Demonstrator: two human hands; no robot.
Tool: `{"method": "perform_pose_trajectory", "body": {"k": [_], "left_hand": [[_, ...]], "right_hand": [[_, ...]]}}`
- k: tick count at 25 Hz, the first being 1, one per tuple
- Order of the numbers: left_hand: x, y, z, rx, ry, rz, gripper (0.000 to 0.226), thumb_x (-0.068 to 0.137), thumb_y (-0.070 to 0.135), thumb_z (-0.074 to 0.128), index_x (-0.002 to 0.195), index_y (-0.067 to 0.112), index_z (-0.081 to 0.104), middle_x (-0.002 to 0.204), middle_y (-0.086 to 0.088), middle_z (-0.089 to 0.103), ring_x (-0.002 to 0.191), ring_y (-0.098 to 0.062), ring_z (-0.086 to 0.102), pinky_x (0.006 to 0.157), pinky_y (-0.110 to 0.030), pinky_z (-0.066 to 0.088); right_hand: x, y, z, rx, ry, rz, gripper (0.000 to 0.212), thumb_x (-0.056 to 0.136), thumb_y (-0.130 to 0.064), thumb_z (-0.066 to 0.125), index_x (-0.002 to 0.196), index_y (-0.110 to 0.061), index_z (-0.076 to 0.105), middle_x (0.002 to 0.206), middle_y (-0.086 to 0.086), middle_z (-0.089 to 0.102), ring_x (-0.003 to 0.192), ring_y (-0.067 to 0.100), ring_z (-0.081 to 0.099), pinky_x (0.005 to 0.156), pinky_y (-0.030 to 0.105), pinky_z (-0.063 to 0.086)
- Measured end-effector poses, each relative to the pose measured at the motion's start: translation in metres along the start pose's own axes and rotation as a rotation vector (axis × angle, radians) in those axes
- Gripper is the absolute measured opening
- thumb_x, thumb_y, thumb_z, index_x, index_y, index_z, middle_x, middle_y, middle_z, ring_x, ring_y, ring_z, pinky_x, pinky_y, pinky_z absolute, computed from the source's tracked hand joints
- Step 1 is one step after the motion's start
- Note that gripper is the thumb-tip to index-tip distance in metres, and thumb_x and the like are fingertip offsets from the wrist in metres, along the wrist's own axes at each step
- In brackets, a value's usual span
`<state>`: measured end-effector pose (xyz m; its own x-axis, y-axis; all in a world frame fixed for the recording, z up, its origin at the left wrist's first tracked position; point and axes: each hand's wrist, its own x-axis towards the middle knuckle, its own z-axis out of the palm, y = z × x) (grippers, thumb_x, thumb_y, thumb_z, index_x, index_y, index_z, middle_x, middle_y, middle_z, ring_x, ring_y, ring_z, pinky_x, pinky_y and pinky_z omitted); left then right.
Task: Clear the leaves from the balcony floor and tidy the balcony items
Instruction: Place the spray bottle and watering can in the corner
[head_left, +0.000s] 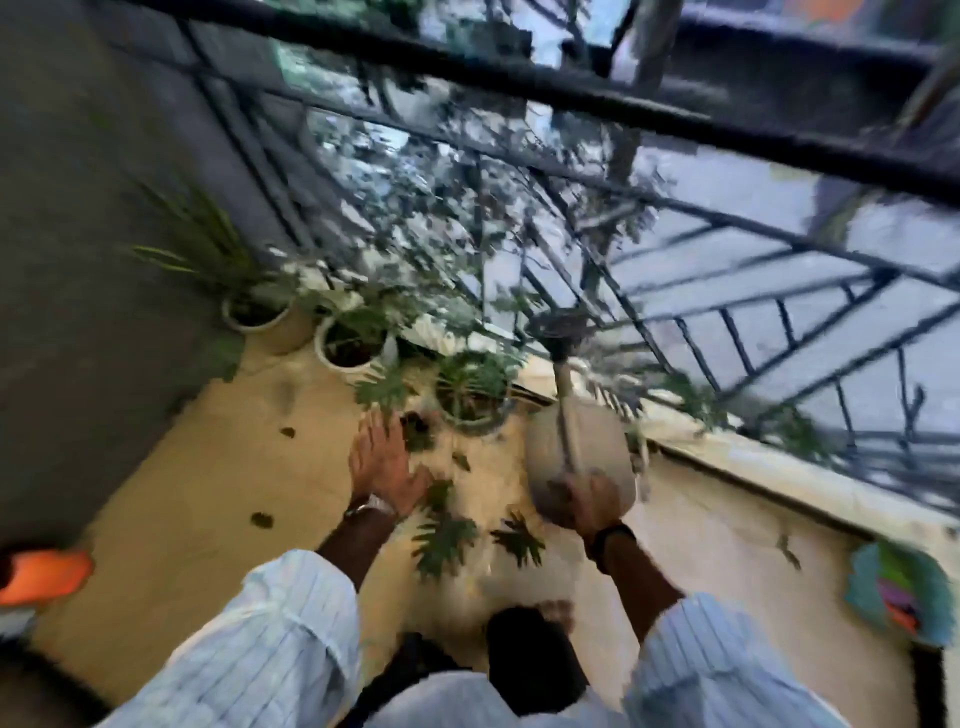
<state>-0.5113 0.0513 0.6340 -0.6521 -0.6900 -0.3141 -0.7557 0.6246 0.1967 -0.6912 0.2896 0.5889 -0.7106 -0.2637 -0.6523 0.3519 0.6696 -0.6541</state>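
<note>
Just beyond my right hand (587, 501), which grips its handle, the watering can (579, 457) hangs over the floor (208, 493). Left hand (382, 457) spread, empty. I'd park it by the pots (353, 345) (blurred, probably), then gather leaves (447, 540) below.
</note>
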Motion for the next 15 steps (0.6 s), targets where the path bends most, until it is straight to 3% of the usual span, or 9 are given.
{"method": "perform_pose_trajectory", "body": {"k": [2, 4, 9, 10, 12, 15], "left_hand": [[-0.009, -0.068, -0.020, -0.012, -0.030, -0.096, 0.084, 0.089, 0.048, 0.053, 0.157, 0.014, 0.019, 0.164, -0.016, 0.013, 0.148, -0.038, 0.018, 0.115, -0.048, 0.027], [-0.027, -0.135, -0.031, -0.055, -0.011, -0.179, 0.078, 0.091, 0.051, 0.051, 0.156, 0.017, 0.024, 0.164, -0.013, 0.014, 0.148, -0.036, 0.020, 0.115, -0.047, 0.031], [-0.119, -0.259, -0.028, -0.174, 0.064, -0.447, 0.075, 0.090, 0.056, 0.043, 0.152, 0.017, 0.032, 0.162, -0.013, 0.019, 0.148, -0.034, 0.019, 0.113, -0.045, 0.033], [-0.135, -0.273, -0.026, -0.202, 0.084, -0.490, 0.071, 0.092, 0.053, 0.046, 0.152, 0.017, 0.032, 0.162, -0.013, 0.019, 0.149, -0.033, 0.018, 0.112, -0.045, 0.033], [-0.161, -0.299, -0.028, -0.271, 0.130, -0.562, 0.073, 0.090, 0.053, 0.044, 0.152, 0.016, 0.032, 0.163, -0.013, 0.018, 0.149, -0.033, 0.017, 0.112, -0.046, 0.032], [-0.189, -0.340, -0.034, -0.308, 0.161, -0.684, 0.079, 0.087, 0.054, 0.042, 0.154, 0.017, 0.027, 0.164, -0.012, 0.013, 0.151, -0.034, 0.012, 0.113, -0.045, 0.030]], "right_hand": [[-0.034, -0.061, 0.028, -0.048, -0.056, -0.123, 0.029, 0.084, -0.035, 0.073, 0.084, -0.006, 0.072, 0.083, 0.012, 0.072, 0.081, 0.015, 0.070, 0.078, 0.039, 0.056], [-0.074, -0.122, 0.065, -0.087, -0.093, -0.356, 0.026, 0.091, -0.021, 0.070, 0.067, -0.015, 0.064, 0.068, 0.001, 0.065, 0.063, 0.000, 0.062, 0.067, 0.025, 0.047], [-0.142, -0.193, 0.175, -0.210, -0.223, -0.649, 0.036, 0.100, -0.046, 0.050, 0.107, -0.015, 0.067, 0.100, 0.001, 0.067, 0.093, 0.019, 0.060, 0.083, 0.032, 0.046], [-0.153, -0.204, 0.196, -0.222, -0.267, -0.655, 0.037, 0.102, -0.042, 0.048, 0.112, -0.012, 0.067, 0.101, 0.002, 0.066, 0.092, 0.018, 0.061, 0.082, 0.029, 0.047], [-0.167, -0.219, 0.244, -0.198, -0.403, -0.622, 0.036, 0.104, -0.033, 0.048, 0.108, -0.002, 0.067, 0.090, 0.009, 0.066, 0.074, 0.015, 0.065, 0.065, 0.020, 0.050], [-0.181, -0.237, 0.327, -0.238, -0.646, -0.562, 0.033, 0.103, -0.022, 0.050, 0.101, 0.009, 0.063, 0.087, 0.022, 0.065, 0.060, 0.015, 0.068, 0.053, 0.022, 0.053]]}}
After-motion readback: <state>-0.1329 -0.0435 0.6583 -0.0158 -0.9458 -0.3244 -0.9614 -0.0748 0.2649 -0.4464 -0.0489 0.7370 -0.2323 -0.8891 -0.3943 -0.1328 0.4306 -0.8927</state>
